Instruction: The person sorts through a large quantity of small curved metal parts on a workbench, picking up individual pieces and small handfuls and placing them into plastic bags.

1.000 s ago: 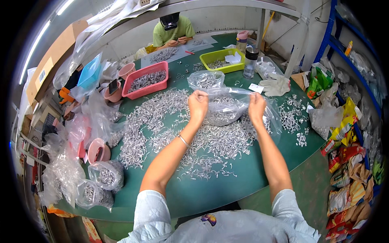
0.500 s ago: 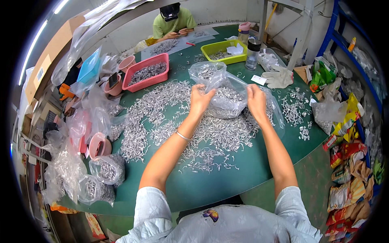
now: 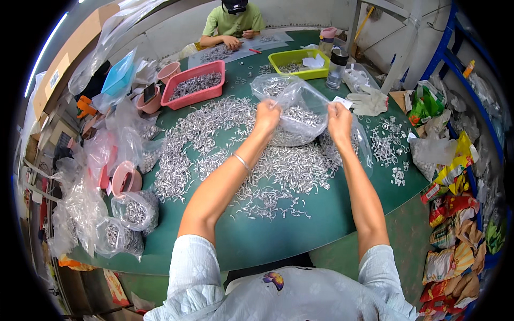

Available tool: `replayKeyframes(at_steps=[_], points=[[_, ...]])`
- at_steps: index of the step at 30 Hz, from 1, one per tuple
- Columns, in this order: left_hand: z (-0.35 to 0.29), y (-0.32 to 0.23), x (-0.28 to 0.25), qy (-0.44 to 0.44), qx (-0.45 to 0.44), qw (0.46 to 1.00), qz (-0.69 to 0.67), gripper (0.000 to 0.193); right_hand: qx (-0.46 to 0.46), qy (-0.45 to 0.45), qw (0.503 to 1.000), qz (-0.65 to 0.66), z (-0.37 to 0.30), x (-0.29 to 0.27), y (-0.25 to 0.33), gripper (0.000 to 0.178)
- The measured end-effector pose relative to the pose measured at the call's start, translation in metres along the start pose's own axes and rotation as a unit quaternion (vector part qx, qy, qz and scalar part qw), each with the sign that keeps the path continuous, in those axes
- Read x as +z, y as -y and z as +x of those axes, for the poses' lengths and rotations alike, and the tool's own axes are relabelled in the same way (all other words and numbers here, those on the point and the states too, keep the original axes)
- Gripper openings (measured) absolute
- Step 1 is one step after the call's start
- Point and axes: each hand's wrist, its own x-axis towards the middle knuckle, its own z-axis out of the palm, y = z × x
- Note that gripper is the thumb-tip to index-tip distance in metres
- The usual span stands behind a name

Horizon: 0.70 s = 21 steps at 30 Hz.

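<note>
Stretched between my hands is the mouth of a clear plastic bag (image 3: 306,99), with many small silvery curved metal pieces inside. My left hand (image 3: 268,114) is closed on the bag's left edge, and my right hand (image 3: 339,123) grips its right edge. The bag rests on a wide spread of loose metal pieces (image 3: 289,163) covering the green table (image 3: 267,241). Just behind it sits another clear bag (image 3: 274,85) of similar pieces, partly overlapped. To the right of my right hand lies more clear plastic film (image 3: 362,144).
A pink basket (image 3: 195,101) and a yellow-green basket (image 3: 300,73) hold metal parts. A bottle (image 3: 336,69) and white gloves (image 3: 369,101) stand at the right. Filled bags (image 3: 120,235) line the left edge. Across the table a person (image 3: 233,27) handles small parts.
My left hand has shifted slightly right and closed into a tighter grip. The bag's mouth is now pulled flatter between both hands. The co-worker's hands have moved over the parts.
</note>
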Motion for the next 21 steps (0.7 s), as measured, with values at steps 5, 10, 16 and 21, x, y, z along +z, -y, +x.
replayKeyframes(at_steps=[5, 10, 16, 21], points=[[0.018, 0.002, -0.005, -0.013, 0.037, 0.999, 0.030, 0.012, 0.022, -0.019, 0.995, 0.093, 0.013, 0.006, 0.008, 0.018], [0.010, -0.002, -0.008, 0.029, -0.002, 0.999, 0.018, 0.023, 0.069, 0.009, 0.982, 0.175, 0.001, 0.018, -0.006, 0.017], [-0.029, -0.025, -0.011, 0.056, -0.056, 0.995, 0.067, 0.073, 0.039, 0.038, 0.996, -0.064, -0.014, -0.014, 0.023, 0.027], [-0.082, 0.038, -0.073, 0.003, 0.066, 0.969, 0.240, 0.059, -0.269, 0.091, 0.958, -0.036, -0.091, -0.014, 0.041, 0.036]])
